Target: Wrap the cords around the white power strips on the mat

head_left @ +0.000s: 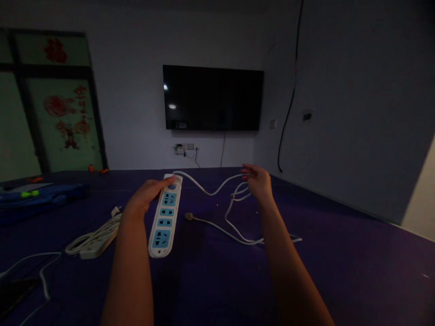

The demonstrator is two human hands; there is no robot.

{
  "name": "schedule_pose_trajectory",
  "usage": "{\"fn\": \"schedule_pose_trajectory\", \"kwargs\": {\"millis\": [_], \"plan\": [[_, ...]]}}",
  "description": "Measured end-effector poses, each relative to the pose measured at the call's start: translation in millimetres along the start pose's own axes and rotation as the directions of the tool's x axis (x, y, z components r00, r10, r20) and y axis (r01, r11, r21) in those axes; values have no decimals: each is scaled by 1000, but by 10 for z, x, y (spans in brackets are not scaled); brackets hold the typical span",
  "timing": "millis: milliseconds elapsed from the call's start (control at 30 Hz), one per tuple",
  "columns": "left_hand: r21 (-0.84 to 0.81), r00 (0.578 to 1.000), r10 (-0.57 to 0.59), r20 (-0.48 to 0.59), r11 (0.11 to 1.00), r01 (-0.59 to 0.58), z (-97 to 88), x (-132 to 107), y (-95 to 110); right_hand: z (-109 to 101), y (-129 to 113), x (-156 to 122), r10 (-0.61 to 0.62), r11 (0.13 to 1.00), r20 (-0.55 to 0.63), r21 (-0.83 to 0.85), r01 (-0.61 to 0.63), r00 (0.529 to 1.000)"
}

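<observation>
My left hand (144,195) grips the upper end of a white power strip (157,225) with blue socket faces, thumb across the top by its switch. The strip is tilted, its lower end toward me. From its top a white cord (211,194) runs right to my right hand (258,182), which is closed on it with the fingers partly bent. Below that hand the rest of the cord hangs in loose loops onto the dark purple surface. The cord's plug (189,217) lies on the surface, to the right of the strip.
A second white power strip (97,242), its cord bundled on it, lies left of my left arm. Farther left are a thin white cable (44,276), a dark flat object (16,294) and blue cloth (50,195). A television (214,98) hangs on the far wall.
</observation>
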State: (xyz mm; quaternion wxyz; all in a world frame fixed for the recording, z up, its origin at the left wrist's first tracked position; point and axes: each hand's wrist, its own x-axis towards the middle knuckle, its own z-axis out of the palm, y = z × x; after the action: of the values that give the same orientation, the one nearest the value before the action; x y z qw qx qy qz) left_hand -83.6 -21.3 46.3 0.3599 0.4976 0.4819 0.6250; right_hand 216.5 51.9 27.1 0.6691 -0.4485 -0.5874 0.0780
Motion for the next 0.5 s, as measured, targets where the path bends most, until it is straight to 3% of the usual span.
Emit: {"fn": "schedule_pose_trajectory", "kwargs": {"millis": [100, 233, 300, 500], "plan": [[405, 966, -105, 235, 914, 1, -62, 55, -136, -86, -44, 16, -61, 998, -80, 2, 61, 995], [618, 834, -280, 476, 781, -90, -68, 165, -325, -261, -103, 36, -108, 994, -194, -7, 108, 975], [670, 803, -322, 501, 732, -125, -41, 218, -381, -358, -118, 43, -116, 993, -246, 3, 120, 962], [748, 774, -382, 505, 642, -171, 116, 266, -439, -577, -107, 69, -50, 993, -330, 81, 81, 943]]}}
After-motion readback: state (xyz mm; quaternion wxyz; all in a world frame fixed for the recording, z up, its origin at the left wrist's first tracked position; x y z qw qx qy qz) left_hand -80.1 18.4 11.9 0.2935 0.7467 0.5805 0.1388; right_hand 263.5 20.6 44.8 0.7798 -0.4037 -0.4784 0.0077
